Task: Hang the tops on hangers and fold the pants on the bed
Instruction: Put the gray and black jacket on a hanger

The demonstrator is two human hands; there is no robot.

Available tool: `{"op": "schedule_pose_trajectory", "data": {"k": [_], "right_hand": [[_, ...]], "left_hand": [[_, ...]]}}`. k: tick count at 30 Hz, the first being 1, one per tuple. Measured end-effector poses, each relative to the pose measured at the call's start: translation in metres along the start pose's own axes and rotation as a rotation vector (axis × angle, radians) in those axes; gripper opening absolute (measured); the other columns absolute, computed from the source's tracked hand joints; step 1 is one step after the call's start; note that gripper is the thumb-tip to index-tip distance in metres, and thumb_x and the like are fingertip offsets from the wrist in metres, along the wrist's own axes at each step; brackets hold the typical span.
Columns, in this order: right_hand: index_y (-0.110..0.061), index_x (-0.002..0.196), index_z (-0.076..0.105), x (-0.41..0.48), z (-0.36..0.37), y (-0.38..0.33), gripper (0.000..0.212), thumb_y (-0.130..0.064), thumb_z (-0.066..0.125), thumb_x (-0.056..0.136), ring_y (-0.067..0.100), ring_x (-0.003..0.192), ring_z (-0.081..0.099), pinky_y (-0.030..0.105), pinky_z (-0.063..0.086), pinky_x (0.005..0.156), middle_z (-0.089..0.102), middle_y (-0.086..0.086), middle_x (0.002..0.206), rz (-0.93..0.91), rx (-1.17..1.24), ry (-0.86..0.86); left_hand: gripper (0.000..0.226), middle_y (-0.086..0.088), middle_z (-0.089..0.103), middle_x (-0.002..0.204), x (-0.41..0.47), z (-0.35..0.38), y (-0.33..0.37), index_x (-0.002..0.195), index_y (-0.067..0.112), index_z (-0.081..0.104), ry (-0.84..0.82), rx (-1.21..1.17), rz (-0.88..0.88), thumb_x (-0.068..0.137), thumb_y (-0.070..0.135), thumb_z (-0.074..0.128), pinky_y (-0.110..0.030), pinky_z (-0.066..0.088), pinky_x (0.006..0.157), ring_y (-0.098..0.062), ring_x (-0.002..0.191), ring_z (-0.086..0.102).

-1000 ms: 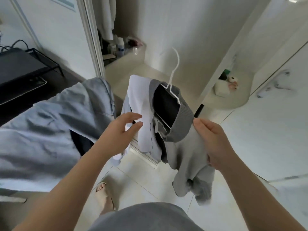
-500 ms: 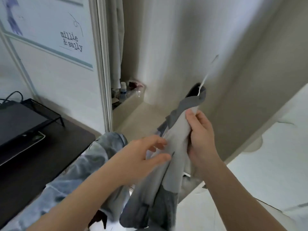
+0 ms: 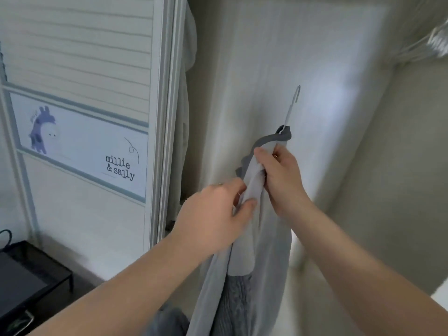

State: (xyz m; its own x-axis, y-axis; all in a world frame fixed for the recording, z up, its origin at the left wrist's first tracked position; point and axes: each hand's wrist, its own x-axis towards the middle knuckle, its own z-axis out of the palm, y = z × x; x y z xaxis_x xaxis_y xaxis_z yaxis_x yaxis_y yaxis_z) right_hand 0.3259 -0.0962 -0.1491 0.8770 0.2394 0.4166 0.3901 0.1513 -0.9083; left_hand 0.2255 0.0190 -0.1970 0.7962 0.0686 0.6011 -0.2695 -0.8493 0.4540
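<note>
Hanger hook [image 3: 292, 109]: above the top [image 3: 252, 214], before the wall [image 3: 266, 57].
Hands: left hand [image 3: 213, 219] left of top, right hand [image 3: 281, 180] right.
Sign [image 3: 80, 144]: far left.

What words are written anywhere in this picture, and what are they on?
"millie & sally": dark letters on the white picture panel on the cupboard door, right of a purple giraffe drawing.
Tiny marks by the giraffe's head: too small to read.
Grey top, hanger and black tray: no writing shows.
</note>
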Motion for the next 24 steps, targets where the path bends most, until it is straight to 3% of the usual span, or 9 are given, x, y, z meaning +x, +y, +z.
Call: {"op": "schedule_pose_trajectory", "data": {"k": [3, 5, 7, 9, 12, 14, 17, 20, 24], "right_hand": [[-0.008, 0.091, 0.052, 0.045, 0.014, -0.028, 0.011, -0.015, 0.059, 0.097, 0.016, 0.068, 0.065, 0.034, 0.058, 0.063, 0.065, 0.005, 0.076, -0.106, -0.044, -0.023], [-0.009, 0.097, 0.052, 0.076, 0.021, -0.046, 0.012, -0.018, 0.060, 0.097, 0.024, 0.078, 0.063, 0.048, 0.057, 0.078, 0.062, 0.013, 0.086, -0.174, -0.082, -0.043], [-0.010, 0.096, 0.052, 0.110, 0.026, -0.064, 0.015, -0.022, 0.060, 0.097, 0.026, 0.082, 0.060, 0.052, 0.055, 0.086, 0.059, 0.014, 0.089, -0.241, -0.128, -0.036], [-0.010, 0.088, 0.050, 0.144, 0.027, -0.080, 0.019, -0.022, 0.061, 0.097, 0.018, 0.076, 0.059, 0.046, 0.054, 0.077, 0.058, 0.006, 0.079, -0.316, -0.150, -0.027], [-0.017, 0.071, 0.039, 0.195, 0.025, -0.104, 0.034, -0.020, 0.061, 0.096, 0.000, 0.052, 0.047, 0.018, 0.042, 0.056, 0.046, -0.019, 0.051, -0.417, -0.179, -0.018], [-0.017, 0.071, 0.037, 0.225, 0.022, -0.119, 0.035, -0.019, 0.062, 0.096, 0.005, 0.057, 0.047, 0.020, 0.041, 0.058, 0.044, -0.013, 0.055, -0.461, -0.192, -0.019], [-0.010, 0.079, 0.042, 0.266, 0.018, -0.141, 0.026, -0.017, 0.060, 0.096, 0.021, 0.074, 0.049, 0.037, 0.044, 0.071, 0.045, 0.008, 0.076, -0.522, -0.197, -0.029], [0.002, 0.093, 0.051, 0.306, 0.014, -0.159, 0.019, -0.015, 0.058, 0.096, 0.025, 0.079, 0.055, 0.049, 0.052, 0.081, 0.053, 0.014, 0.083, -0.566, -0.224, -0.030], [-0.008, 0.086, 0.048, 0.352, 0.007, -0.180, 0.014, -0.015, 0.058, 0.094, 0.024, 0.078, 0.056, 0.047, 0.052, 0.080, 0.053, 0.013, 0.080, -0.608, -0.281, 0.002]], "left_hand": [[0.029, 0.006, 0.051, 0.063, 0.048, -0.017, -0.008, 0.079, 0.026, 0.041, 0.039, 0.068, 0.037, 0.099, 0.046, 0.048, -0.036, 0.050, 0.058, -0.020, 0.060, 0.057], [0.029, 0.005, 0.052, 0.064, 0.083, -0.027, -0.011, 0.081, 0.023, 0.042, 0.079, 0.110, 0.055, 0.100, 0.045, 0.046, -0.039, 0.053, 0.061, -0.024, 0.063, 0.059], [0.028, 0.006, 0.052, 0.067, 0.117, -0.037, -0.013, 0.085, 0.023, 0.043, 0.117, 0.169, 0.086, 0.100, 0.045, 0.045, -0.040, 0.053, 0.063, -0.025, 0.066, 0.060], [0.026, 0.006, 0.053, 0.071, 0.152, -0.048, -0.013, 0.087, 0.023, 0.044, 0.148, 0.230, 0.122, 0.101, 0.045, 0.044, -0.041, 0.054, 0.066, -0.024, 0.069, 0.060], [0.027, 0.005, 0.055, 0.075, 0.204, -0.060, -0.010, 0.086, 0.024, 0.042, 0.173, 0.302, 0.164, 0.101, 0.046, 0.042, -0.040, 0.053, 0.067, -0.025, 0.071, 0.060], [0.029, 0.006, 0.054, 0.075, 0.237, -0.066, -0.006, 0.082, 0.026, 0.039, 0.201, 0.368, 0.175, 0.100, 0.048, 0.041, -0.036, 0.049, 0.063, -0.024, 0.071, 0.059], [0.033, 0.007, 0.050, 0.072, 0.284, -0.073, 0.001, 0.076, 0.027, 0.033, 0.235, 0.444, 0.189, 0.100, 0.047, 0.041, -0.034, 0.040, 0.058, -0.022, 0.067, 0.055], [0.026, 0.005, 0.053, 0.078, 0.328, -0.078, 0.008, 0.083, 0.027, 0.042, 0.248, 0.480, 0.191, 0.099, 0.047, 0.042, -0.038, 0.051, 0.068, -0.024, 0.073, 0.059], [0.024, 0.005, 0.053, 0.080, 0.378, -0.082, 0.015, 0.085, 0.026, 0.044, 0.296, 0.529, 0.189, 0.099, 0.046, 0.043, -0.037, 0.049, 0.070, -0.026, 0.079, 0.060]]}}
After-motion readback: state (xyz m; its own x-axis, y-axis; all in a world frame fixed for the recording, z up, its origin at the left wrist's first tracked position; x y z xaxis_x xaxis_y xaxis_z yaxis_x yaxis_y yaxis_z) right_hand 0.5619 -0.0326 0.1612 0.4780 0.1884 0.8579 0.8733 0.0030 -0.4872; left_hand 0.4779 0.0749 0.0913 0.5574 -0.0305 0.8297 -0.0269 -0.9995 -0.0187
